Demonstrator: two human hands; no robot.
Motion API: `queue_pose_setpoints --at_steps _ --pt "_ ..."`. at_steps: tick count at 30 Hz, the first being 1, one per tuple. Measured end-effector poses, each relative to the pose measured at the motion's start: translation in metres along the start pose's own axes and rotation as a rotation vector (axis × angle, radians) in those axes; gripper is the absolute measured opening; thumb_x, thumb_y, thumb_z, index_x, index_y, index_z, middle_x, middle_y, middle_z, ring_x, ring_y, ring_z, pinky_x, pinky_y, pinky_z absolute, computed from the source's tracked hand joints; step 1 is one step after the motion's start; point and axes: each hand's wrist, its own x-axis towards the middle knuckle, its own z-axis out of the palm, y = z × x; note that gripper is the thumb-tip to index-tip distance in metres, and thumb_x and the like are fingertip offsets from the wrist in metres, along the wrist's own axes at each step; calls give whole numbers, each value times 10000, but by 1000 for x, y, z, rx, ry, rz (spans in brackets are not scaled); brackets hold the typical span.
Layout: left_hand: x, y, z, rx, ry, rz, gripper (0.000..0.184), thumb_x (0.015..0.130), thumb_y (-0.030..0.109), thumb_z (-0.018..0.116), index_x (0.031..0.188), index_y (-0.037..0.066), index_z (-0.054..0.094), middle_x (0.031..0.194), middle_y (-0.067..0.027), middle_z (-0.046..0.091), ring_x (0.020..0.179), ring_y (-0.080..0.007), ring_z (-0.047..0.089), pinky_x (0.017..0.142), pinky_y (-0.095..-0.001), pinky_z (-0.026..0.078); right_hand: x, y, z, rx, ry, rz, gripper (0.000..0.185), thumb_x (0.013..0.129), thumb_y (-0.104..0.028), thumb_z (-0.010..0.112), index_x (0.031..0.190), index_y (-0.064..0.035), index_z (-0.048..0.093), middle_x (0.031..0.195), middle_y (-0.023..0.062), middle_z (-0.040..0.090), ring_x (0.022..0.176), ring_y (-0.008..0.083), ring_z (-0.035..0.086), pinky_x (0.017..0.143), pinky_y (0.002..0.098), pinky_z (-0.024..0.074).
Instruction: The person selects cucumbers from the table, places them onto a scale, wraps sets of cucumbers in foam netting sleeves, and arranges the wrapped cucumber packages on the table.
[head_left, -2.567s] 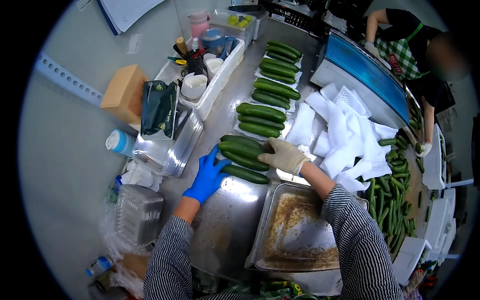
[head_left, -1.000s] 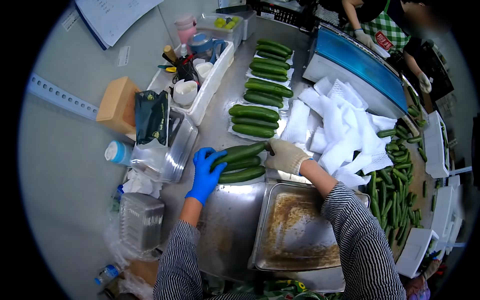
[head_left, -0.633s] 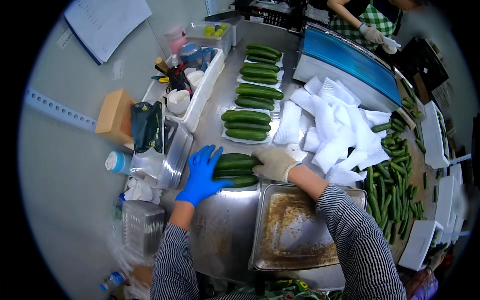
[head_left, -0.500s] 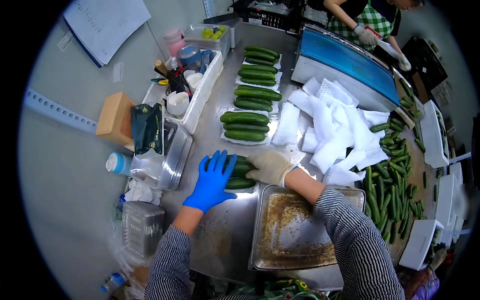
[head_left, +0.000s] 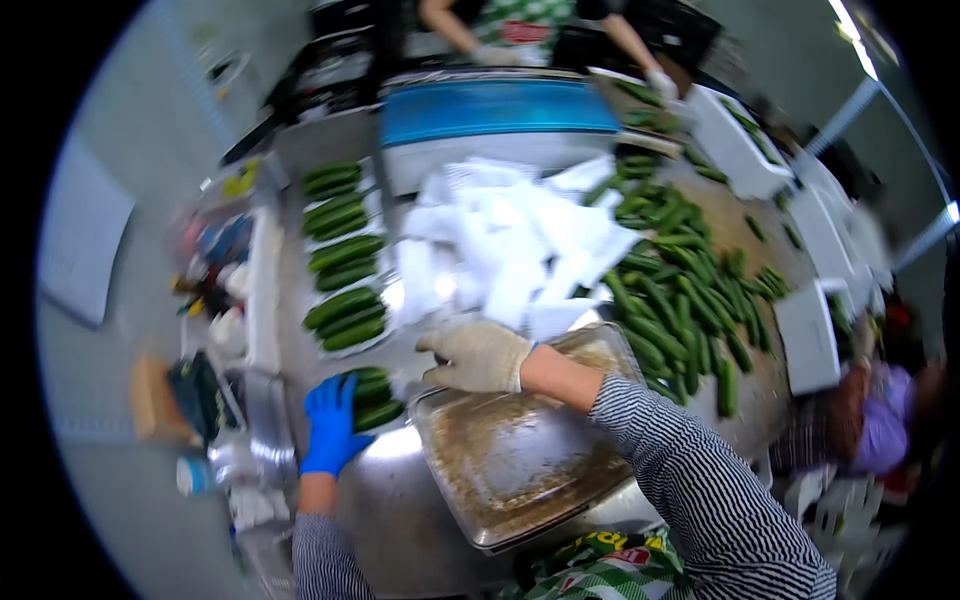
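Note:
My left hand, in a blue glove, lies against the left ends of the nearest cucumber group, its fingers spread and partly over them. Above the upper edge of the metal tray is my right hand, in a beige knitted glove. Its fingers are partly bent and apart, with nothing visible between them, and it is off the cucumbers. Farther up the steel table, more cucumber groups lie in a column on white sheets. A heap of white netting lies beyond my right hand.
Many loose cucumbers are piled at the right. A blue-topped machine stands at the back, with a co-worker's gloved hands behind it. White boxes line the right side. At left are a white bin and clear trays.
The view has swung to the right. My right hand has come away from the nearest cucumbers toward the tray and netting, while my left hand has stayed beside them.

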Motion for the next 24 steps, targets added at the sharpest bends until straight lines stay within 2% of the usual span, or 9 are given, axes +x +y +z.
queue_pose_setpoints --at_steps 2,8,11,14,16,17,21,22,24 --pt "5 -7 2 -5 -4 17 1101 501 315 890 1456 83 394 1390 -177 439 1282 -378 411 1098 -504 277 -51 1 -18 57 115 -3 423 909 -323 620 1204 -21 604 964 196 698 864 372 677 812 438 528" --pt "25 -22 17 -25 25 -52 1181 503 283 899 1507 78 312 1450 -186 400 1327 -384 369 1125 -491 248 -215 5 -43 131 345 383 439 932 -308 618 1275 -37 581 1022 199 688 916 353 675 813 398 535" --pt "27 -26 18 -8 -6 -75 1231 526 300 912 1542 84 252 1480 -197 365 1346 -397 338 1133 -497 235 -287 14 -41 246 526 614 381 918 -220 645 1249 -36 611 1064 190 686 944 288 687 852 341 535" --pt "25 -11 7 -19 -37 -139 1307 506 279 930 1566 74 195 1495 -209 342 1356 -403 318 1138 -506 221 -339 62 -32 129 822 724 354 900 -180 648 1215 -20 623 1086 190 682 977 268 682 864 341 534" --pt "25 2 -10 54 -70 -110 1354 489 293 936 1571 55 158 1512 -222 328 1360 -414 327 1145 -488 219 -358 112 -38 -32 886 849 387 879 -192 637 1219 -10 612 1140 197 655 1031 341 644 910 389 514" --pt "26 9 -17 93 -82 -100 1378 481 300 939 1574 45 140 1521 -228 321 1362 -419 331 1148 -480 218 -366 151 -34 -66 909 901 428 893 -255 612 1251 -22 585 1191 203 618 1104 367 600 961 432 483" --pt "28 47 -39 173 1 -141 1353 489 280 938 1558 10 153 1567 -231 258 1399 -397 301 1156 -480 203 -370 244 -53 -254 907 993 481 899 -314 611 1297 -48 560 1231 199 598 1126 386 580 963 469 461" --pt "33 63 -47 143 43 -149 1215 600 229 887 1558 15 172 1565 -238 263 1413 -411 290 1159 -483 212 -369 261 -60 -228 841 1043 603 870 -387 651 1342 -39 512 1261 189 588 1162 378 564 970 477 452" --pt "46 102 -68 112 116 -141 1096 674 186 833 1551 12 201 1559 -239 280 1406 -416 307 1155 -482 233 -367 276 -68 -249 658 1006 713 823 -443 696 1366 -33 480 1264 187 583 1167 377 559 966 485 452"
